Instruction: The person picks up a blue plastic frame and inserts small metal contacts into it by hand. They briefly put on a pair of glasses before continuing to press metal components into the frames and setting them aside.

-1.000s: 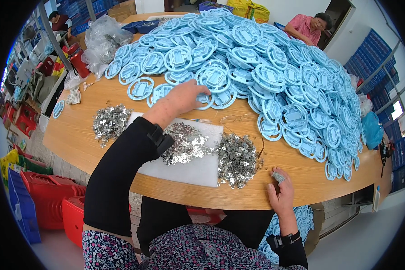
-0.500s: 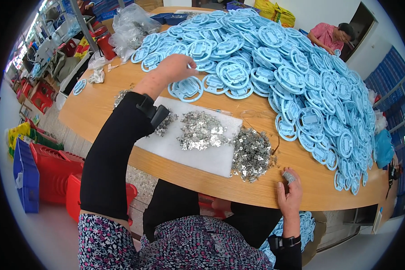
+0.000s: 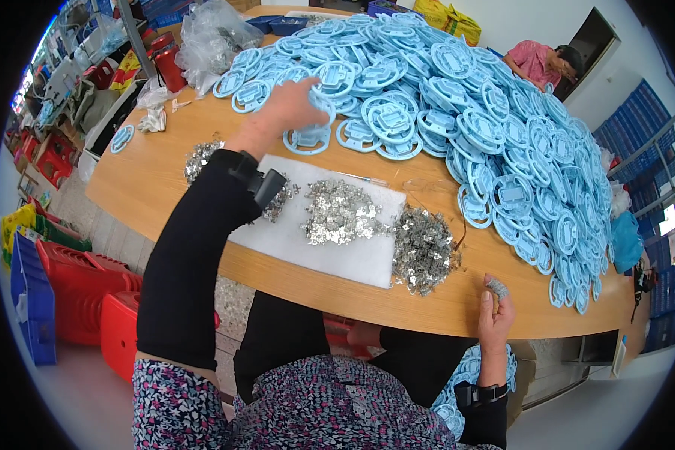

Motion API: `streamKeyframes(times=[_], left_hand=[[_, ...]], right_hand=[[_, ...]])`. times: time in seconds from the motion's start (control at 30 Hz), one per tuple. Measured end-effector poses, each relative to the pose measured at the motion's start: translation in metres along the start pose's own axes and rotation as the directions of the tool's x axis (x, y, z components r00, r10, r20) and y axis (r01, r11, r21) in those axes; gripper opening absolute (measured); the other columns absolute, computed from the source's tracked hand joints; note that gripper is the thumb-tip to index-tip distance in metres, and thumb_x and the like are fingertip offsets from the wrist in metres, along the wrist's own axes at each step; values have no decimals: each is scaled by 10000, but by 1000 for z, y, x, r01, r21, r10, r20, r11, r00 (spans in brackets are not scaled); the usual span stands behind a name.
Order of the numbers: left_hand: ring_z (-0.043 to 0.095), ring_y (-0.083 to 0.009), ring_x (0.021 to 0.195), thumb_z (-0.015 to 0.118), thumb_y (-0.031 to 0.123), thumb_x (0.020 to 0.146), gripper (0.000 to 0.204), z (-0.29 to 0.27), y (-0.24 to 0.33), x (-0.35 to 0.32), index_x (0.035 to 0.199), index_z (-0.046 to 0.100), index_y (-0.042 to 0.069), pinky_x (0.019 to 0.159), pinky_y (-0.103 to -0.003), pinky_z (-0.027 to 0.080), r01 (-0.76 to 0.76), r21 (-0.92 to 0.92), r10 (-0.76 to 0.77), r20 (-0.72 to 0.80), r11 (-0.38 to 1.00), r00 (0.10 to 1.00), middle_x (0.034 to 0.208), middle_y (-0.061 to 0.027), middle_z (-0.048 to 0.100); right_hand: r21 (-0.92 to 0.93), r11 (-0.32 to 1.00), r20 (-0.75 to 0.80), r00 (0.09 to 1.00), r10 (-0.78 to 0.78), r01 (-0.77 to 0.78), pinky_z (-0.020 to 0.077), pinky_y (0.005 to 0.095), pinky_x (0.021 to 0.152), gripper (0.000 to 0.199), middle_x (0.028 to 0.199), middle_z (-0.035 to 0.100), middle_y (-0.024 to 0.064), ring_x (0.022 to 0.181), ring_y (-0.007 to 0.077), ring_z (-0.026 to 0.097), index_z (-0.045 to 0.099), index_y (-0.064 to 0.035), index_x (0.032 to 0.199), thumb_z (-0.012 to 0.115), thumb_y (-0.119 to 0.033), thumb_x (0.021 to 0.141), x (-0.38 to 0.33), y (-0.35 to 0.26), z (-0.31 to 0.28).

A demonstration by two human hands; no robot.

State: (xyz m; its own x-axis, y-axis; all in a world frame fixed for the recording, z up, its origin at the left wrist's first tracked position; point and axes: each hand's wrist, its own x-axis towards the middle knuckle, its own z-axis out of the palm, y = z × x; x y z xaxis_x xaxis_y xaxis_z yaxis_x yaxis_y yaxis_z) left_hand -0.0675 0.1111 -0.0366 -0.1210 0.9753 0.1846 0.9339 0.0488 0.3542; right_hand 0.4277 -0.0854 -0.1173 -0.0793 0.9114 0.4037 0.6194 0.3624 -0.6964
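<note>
Landmark: white foam sheet (image 3: 315, 261) on the wooden table (image 3: 139, 189).

Change over the last second: left hand (image 3: 291, 109) was just past the middle of the sheet's far edge, over the nearest discs; it now sits beyond the far left corner, farther out and to the left. The heap of metal clips (image 3: 341, 214) on the sheet is less covered by the arm than before. Right hand (image 3: 495, 319) remains right of the sheet at the near table edge, its thumb now closer to the taped finger.

Fingers: left ones curl down against a light-blue disc (image 3: 328, 105); cannot tell whether they grip it. Right ones loosely bent, released, nothing seen in them; grey tape (image 3: 496, 287) on one finger.

Light-blue disc pile (image 3: 457, 97): beyond the sheet, spreading far to its right.

Surroundings: second clip heap (image 3: 424, 251) just beside the sheet's right edge; third clip heap (image 3: 201, 160) off its far left corner. Thin pen-like stick (image 3: 367, 180) along the far edge. Clear plastic bag (image 3: 216, 41) and red flask (image 3: 168, 64) well beyond, to the left. Co-worker in pink (image 3: 534, 64) far beyond, to the right, past the pile.

In the way: black sleeve (image 3: 191, 240) and wrist device (image 3: 268, 187) cross the sheet's left side, hiding part of it.
</note>
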Motion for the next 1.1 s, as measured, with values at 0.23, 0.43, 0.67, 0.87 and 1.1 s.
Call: streamKeyframes(times=[0.23,0.43,0.67,0.87,1.1], left_hand=[[566,-352,1138,792,207,682,841,-23,94,-141,1427,438,42,983,-400,458,-538,-338,490,-221,773,843,1232,-173,591],[460,-386,1255,804,180,710,816,7,140,-257,1417,426,32,1039,-476,390,-644,-586,747,-94,493,658,1347,-192,498],[484,-285,1285,720,170,858,722,14,114,-300,1459,356,6,1043,-403,415,-252,-875,422,-62,414,905,1392,-182,492],[571,-134,1130,565,145,996,476,29,104,-321,1423,416,-3,965,-293,460,274,-958,239,285,82,928,1243,-93,594],[604,-76,972,598,168,987,369,22,109,-319,1312,553,-1,862,-237,489,137,-965,156,175,224,972,1101,-33,650]], right_hand=[[574,669,432,869,242,-472,497,289,844,316,1111,661,109,917,120,609,564,8,1242,561,-193,998,16,-82,15],[548,583,622,758,196,-600,488,274,841,382,1108,623,49,982,110,596,538,0,1268,508,-300,1033,-18,-100,59],[684,344,579,766,281,-643,514,330,911,389,1168,634,85,1037,156,630,515,-2,1308,491,-276,1033,-22,-135,64],[725,327,539,795,278,-606,521,274,814,327,1050,653,46,910,87,617,553,-13,1258,507,-250,1036,-36,-134,57],[795,354,398,864,308,-492,462,404,1036,411,1278,604,120,1183,226,589,499,-9,1343,466,-277,1033,-39,-87,38]])
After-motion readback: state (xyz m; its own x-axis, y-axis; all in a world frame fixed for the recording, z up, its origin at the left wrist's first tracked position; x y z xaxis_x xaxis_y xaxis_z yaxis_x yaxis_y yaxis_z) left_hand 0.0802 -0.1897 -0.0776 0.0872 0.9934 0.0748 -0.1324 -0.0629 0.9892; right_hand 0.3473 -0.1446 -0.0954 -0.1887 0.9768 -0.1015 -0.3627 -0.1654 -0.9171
